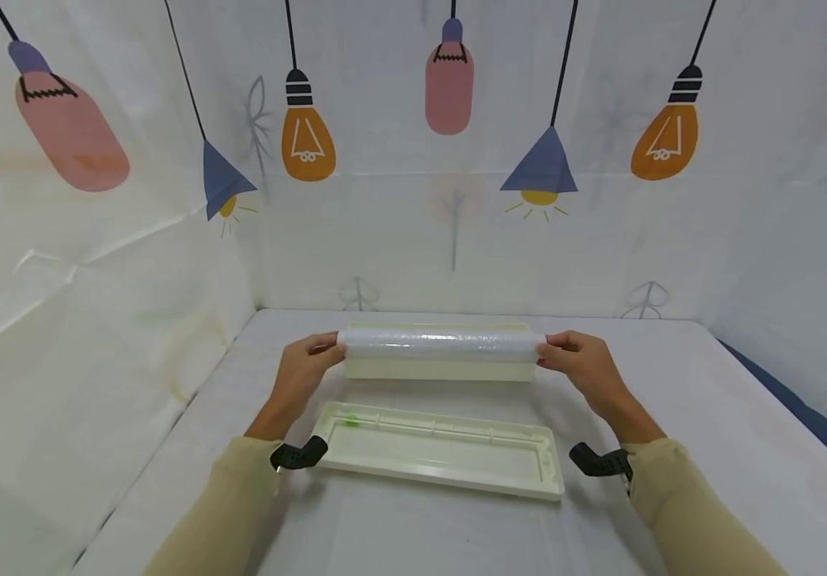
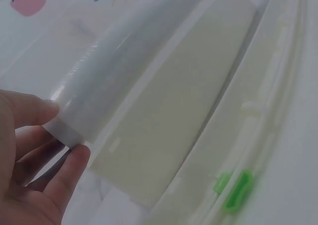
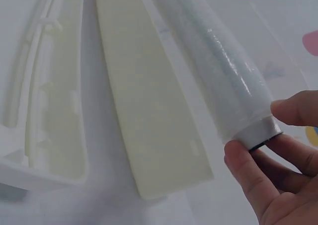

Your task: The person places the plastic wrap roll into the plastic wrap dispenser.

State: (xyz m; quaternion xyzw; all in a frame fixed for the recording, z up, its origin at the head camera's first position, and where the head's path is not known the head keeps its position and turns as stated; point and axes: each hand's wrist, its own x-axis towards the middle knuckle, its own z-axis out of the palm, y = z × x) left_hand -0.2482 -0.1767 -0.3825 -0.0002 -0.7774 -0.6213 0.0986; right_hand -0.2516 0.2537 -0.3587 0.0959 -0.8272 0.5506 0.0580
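A shiny roll of cling film (image 1: 442,344) lies level between both hands, over a cream plastic box (image 1: 439,370). At its left end my left hand (image 1: 305,370) grips the roll by thumb and fingertips; the left wrist view shows the thumb on top and fingers at the end (image 2: 69,135). My right hand (image 1: 589,370) pinches the other end, where the bare core (image 3: 258,133) sticks out past the film. Whether the roll touches the box inside cannot be made out. Nearer me lies the box's long lid (image 1: 435,460), its inner side up.
A green slide cutter (image 2: 238,190) sits on the rail near the lid's left end. The white-covered table (image 1: 673,384) reaches back to a white curtain (image 1: 385,240) printed with lamps. Another curtain side (image 1: 97,320) rises along the left edge.
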